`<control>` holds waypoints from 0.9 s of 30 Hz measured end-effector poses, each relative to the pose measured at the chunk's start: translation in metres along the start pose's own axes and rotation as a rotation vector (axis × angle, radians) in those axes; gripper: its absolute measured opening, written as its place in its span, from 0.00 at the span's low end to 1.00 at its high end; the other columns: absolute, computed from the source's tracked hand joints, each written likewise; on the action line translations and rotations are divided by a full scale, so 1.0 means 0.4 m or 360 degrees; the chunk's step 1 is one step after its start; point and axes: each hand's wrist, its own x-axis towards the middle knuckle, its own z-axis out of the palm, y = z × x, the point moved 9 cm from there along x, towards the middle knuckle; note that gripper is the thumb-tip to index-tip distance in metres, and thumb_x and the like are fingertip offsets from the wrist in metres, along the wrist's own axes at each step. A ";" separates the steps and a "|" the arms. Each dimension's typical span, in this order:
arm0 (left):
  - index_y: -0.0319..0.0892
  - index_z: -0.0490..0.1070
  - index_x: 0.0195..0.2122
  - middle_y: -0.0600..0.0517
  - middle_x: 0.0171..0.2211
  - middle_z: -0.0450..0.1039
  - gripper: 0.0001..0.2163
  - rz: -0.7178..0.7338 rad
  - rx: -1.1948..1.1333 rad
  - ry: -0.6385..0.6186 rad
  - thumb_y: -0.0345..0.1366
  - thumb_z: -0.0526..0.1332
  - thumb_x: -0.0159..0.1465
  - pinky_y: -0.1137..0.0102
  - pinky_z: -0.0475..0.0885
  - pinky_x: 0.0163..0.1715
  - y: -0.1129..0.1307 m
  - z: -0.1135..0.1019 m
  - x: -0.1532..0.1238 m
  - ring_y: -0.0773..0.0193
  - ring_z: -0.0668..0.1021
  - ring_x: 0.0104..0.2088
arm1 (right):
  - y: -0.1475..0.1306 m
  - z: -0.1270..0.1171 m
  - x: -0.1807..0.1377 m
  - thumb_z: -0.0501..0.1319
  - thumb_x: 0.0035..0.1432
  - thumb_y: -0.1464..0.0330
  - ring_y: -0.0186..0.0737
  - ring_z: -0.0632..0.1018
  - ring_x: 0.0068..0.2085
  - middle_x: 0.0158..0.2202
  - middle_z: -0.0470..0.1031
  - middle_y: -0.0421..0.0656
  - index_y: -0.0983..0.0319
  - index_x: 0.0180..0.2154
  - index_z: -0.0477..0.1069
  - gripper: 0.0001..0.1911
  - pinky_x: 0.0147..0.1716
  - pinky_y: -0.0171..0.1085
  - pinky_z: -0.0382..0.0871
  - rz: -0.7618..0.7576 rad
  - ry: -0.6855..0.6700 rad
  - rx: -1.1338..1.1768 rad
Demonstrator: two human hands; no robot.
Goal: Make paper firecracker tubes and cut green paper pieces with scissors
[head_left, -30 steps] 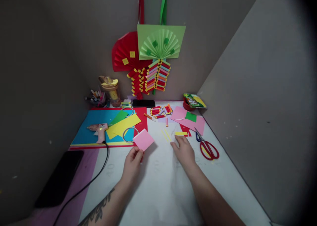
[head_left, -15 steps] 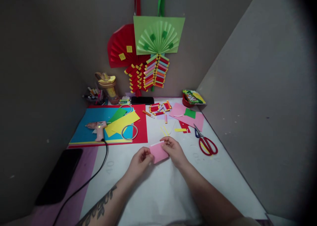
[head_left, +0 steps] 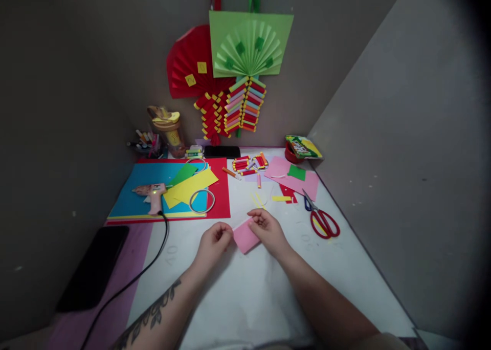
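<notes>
A small pink paper (head_left: 244, 237) lies between my two hands, just above the white table (head_left: 249, 293). My left hand (head_left: 214, 242) pinches its left edge with curled fingers. My right hand (head_left: 268, 231) grips its upper right edge, fingers bent over the paper. Both hands are closed on the same sheet, near the middle of the table.
Red scissors (head_left: 321, 220) lie to the right. A pink glue gun (head_left: 152, 195) rests on stacked coloured sheets (head_left: 161, 196) at the left, its black cord (head_left: 141, 273) trailing toward me. A dark phone (head_left: 94, 265) lies front left. Rolled paper tubes (head_left: 249, 163) and pink sheets sit farther back; paper fans hang on the wall.
My left hand brought the pink paper from the red sheet's edge to the table's middle. My right hand left the yellow strip and took hold of the paper's other edge.
</notes>
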 end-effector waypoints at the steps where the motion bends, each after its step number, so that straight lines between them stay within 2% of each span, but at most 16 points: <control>1: 0.40 0.68 0.25 0.57 0.18 0.63 0.06 -0.0006 -0.0005 -0.0010 0.36 0.58 0.53 0.76 0.58 0.21 0.000 0.002 0.000 0.70 0.64 0.19 | -0.001 -0.003 0.000 0.62 0.49 0.65 0.32 0.68 0.25 0.25 0.65 0.36 0.60 0.38 0.67 0.12 0.24 0.32 0.61 -0.0005 0.0017 0.0000; 6: 0.40 0.69 0.25 0.57 0.17 0.63 0.06 -0.0005 -0.0032 -0.0037 0.37 0.58 0.53 0.75 0.58 0.21 0.004 0.014 -0.001 0.70 0.64 0.19 | -0.005 -0.012 0.002 0.61 0.50 0.66 0.32 0.67 0.24 0.25 0.65 0.36 0.60 0.38 0.67 0.12 0.24 0.32 0.61 -0.0037 0.0073 -0.0026; 14: 0.41 0.67 0.25 0.58 0.17 0.62 0.06 0.0054 0.0020 -0.0020 0.38 0.59 0.53 0.75 0.57 0.21 0.014 0.015 -0.006 0.69 0.63 0.19 | -0.029 -0.014 -0.006 0.57 0.55 0.64 0.32 0.66 0.24 0.24 0.63 0.36 0.60 0.41 0.65 0.11 0.23 0.32 0.60 -0.0203 0.0032 -0.0130; 21: 0.41 0.65 0.24 0.57 0.18 0.62 0.05 0.0163 0.0002 -0.0007 0.36 0.58 0.53 0.75 0.58 0.22 0.017 0.020 -0.015 0.69 0.64 0.20 | -0.033 -0.006 -0.015 0.57 0.55 0.64 0.33 0.66 0.24 0.24 0.62 0.36 0.59 0.41 0.66 0.11 0.23 0.32 0.60 -0.0268 0.0013 -0.0198; 24: 0.41 0.65 0.25 0.57 0.17 0.62 0.05 0.0111 -0.0077 -0.0060 0.36 0.58 0.54 0.75 0.58 0.22 0.005 0.035 -0.017 0.70 0.64 0.20 | -0.032 -0.008 -0.014 0.56 0.56 0.65 0.32 0.66 0.25 0.25 0.62 0.36 0.59 0.42 0.66 0.11 0.23 0.32 0.60 -0.0301 0.0018 -0.0240; 27: 0.40 0.66 0.26 0.56 0.17 0.63 0.06 0.0043 -0.0233 -0.0108 0.37 0.59 0.54 0.75 0.59 0.22 -0.006 0.050 -0.018 0.70 0.65 0.19 | -0.036 -0.024 -0.011 0.55 0.56 0.66 0.33 0.68 0.27 0.28 0.66 0.38 0.60 0.43 0.66 0.12 0.25 0.32 0.62 -0.0335 0.0088 -0.0285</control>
